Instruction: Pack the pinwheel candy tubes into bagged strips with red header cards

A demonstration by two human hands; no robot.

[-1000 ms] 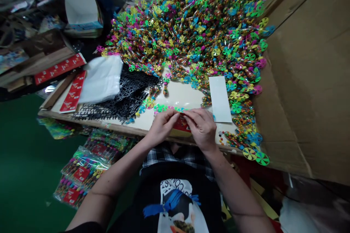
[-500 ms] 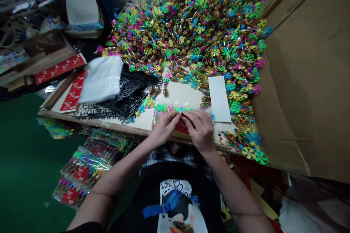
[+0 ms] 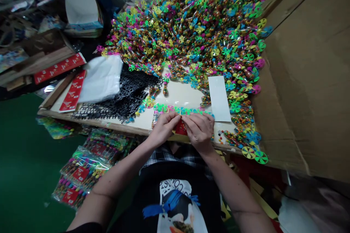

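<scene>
A clear plastic bag [image 3: 179, 98] lies at the table's front edge, with a row of candy tubes topped by coloured pinwheels [image 3: 182, 110] inside. A red card [image 3: 181, 129] shows at its middle, between my hands. My left hand [image 3: 165, 126] is closed in a pinch over the left part of the bag. Its fingertips meet those of my right hand [image 3: 199, 129], also pinched, just above the card. Whatever small thing lies between the fingertips is hidden. My right hand covers part of the bag's right half.
A large heap of pinwheel candy tubes [image 3: 186, 32] fills the back. A white card strip [image 3: 219, 99] lies at right, beside a cardboard box [image 3: 306, 80]. Left are black mesh [image 3: 117, 98], white plastic bags [image 3: 101, 78] and red cards [image 3: 72, 93]. Filled packs [image 3: 84, 167] lie below.
Both hands remain pinched together over the bag. My right hand has shifted slightly down, and more of the pinwheel row shows above the fingers.
</scene>
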